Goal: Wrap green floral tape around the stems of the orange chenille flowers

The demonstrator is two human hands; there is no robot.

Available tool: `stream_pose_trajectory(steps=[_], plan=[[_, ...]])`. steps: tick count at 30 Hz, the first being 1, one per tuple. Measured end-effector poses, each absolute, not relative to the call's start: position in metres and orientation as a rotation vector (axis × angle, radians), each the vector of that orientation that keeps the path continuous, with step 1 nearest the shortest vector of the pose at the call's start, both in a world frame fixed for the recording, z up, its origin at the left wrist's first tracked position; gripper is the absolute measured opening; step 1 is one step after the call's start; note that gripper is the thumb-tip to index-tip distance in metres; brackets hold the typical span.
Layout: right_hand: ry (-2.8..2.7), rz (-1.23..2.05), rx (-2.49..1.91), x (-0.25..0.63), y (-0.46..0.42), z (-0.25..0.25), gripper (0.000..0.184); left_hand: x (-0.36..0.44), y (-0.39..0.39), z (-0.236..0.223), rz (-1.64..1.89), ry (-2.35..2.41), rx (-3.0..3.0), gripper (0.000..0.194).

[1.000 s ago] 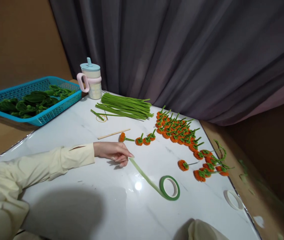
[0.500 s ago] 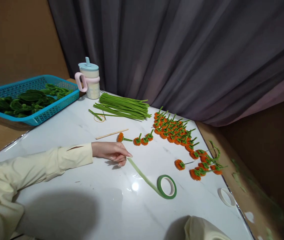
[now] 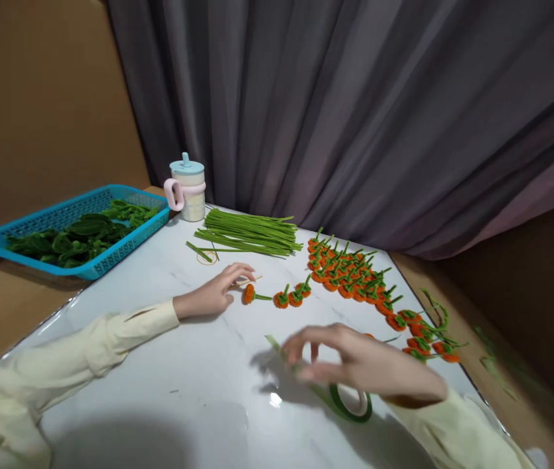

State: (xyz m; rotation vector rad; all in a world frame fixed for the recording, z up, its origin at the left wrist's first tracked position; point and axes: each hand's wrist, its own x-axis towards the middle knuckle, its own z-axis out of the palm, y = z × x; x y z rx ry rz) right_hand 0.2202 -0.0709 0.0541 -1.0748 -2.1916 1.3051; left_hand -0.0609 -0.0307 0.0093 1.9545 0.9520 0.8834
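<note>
Arching over green tape [image 3: 367, 409], right hand [image 3: 355, 359] blurs.

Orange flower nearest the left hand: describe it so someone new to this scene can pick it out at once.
On the white table, just nearer than the green bundle, four orange flowers form a short row. The flower meant is the leftmost, close to the left hand. Its stem points right in the picture, while the stems of its three neighbours point upward.
</note>
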Motion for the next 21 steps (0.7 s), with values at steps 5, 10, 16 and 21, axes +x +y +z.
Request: stream_pose_trajectory(steps=[5, 10, 16, 21], plan=[[-2.267, 1.143, -1.296, 0.2, -0.054, 0.023, 0.027, -0.058, -0.044, -0.005, 0.929, 1.081, 2.456, 0.059], [-2.22, 1.049, -1.319, 0.183, -0.068, 0.006, 0.013, -0.055, -0.043, -0.004, 0.884, 1.059, 2.706, 0.055], [-2.108, 1.126, -1.267, 0.179, -0.071, 0.0, 0.009, -0.048, -0.043, -0.005, 0.725, 1.134, 2.798, 0.038], [-1.697, 1.614, -1.097, 0.184, -0.059, 0.001, 0.032, -0.044, -0.045, -0.001, 0.674, 0.893, 2.72, 0.028]])
